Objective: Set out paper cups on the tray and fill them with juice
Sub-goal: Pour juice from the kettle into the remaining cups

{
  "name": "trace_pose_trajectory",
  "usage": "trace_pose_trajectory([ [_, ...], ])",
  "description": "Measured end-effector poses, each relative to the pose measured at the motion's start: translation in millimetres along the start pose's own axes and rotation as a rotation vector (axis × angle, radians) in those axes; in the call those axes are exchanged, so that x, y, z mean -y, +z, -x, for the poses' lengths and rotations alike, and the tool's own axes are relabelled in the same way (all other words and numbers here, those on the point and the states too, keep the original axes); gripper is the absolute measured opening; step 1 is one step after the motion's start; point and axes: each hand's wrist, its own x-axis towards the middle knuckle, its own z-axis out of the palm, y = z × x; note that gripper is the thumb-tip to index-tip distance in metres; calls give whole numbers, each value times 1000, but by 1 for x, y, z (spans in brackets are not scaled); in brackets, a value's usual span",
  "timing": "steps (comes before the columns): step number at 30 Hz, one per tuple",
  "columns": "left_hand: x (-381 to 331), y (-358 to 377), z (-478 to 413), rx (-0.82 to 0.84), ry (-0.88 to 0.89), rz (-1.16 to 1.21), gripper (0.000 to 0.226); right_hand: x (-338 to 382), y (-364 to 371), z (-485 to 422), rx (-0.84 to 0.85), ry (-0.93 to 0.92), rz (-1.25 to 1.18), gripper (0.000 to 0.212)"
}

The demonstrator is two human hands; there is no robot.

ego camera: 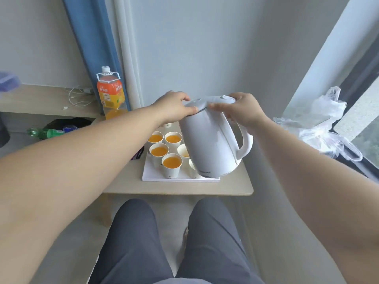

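Note:
A white tray (151, 175) lies on the small wooden table (235, 185). Several white paper cups (171, 165) holding orange juice stand on it. A white kettle (209, 144) is tilted to the left above the tray's right side and hides part of two cups. My right hand (240, 109) grips the top of the kettle's handle, thumb on the lid. My left hand (174, 106) pinches the front edge of the lid near the spout. An orange juice bottle (110, 91) stands at the back left, about a quarter full.
A wooden shelf (41, 99) with a white cable runs along the left wall, beside a blue curtain (92, 37). A green bottle (47, 133) lies below the shelf. White plastic bags (320, 124) sit at the right by the window. My knees are below the table's front edge.

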Motion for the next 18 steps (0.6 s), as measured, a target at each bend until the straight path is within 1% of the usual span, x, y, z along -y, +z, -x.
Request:
trace_pose_trajectory([
  [2, -10, 5, -16, 57, 51, 39, 56, -1, -12, -10, 19, 2, 23, 30],
  [5, -22, 13, -38, 130, 95, 68, 56, -6, -26, -26, 44, -6, 36, 30],
  [8, -29, 17, -56, 155, 116, 54, 58, -11, -34, -42, 65, -9, 58, 31],
  [11, -26, 22, -71, 177, 96, 43, 58, -18, -34, -55, 92, -7, 100, 32],
  [18, -11, 34, -84, 243, 26, 200, 61, -24, -32, -76, 179, -12, 197, 35],
])
